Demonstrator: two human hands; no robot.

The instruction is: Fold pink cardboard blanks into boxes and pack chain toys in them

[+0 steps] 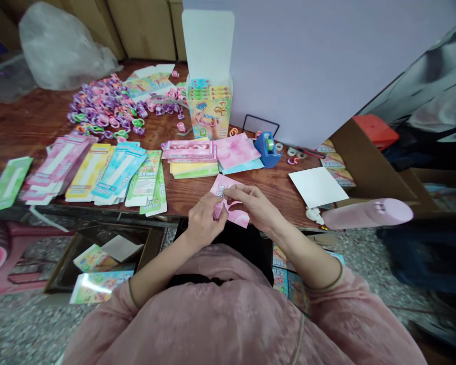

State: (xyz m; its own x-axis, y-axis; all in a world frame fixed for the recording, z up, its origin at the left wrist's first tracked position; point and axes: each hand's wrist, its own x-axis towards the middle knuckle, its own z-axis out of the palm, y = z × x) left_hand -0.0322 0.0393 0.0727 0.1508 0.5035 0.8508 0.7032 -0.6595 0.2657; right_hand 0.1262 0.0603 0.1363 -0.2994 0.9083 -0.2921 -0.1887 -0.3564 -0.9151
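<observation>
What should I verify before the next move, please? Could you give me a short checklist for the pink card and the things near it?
1. Pink card held by left hand and right hand: ok.
2. Card's folds: cannot tell, fingers cover them.
3. Blue tape dispenser standing on the wooden table: ok.
4. Stacked printed cards apart from the hands: ok.
5. Pink flask lying on its side, its support: cannot tell.
</observation>
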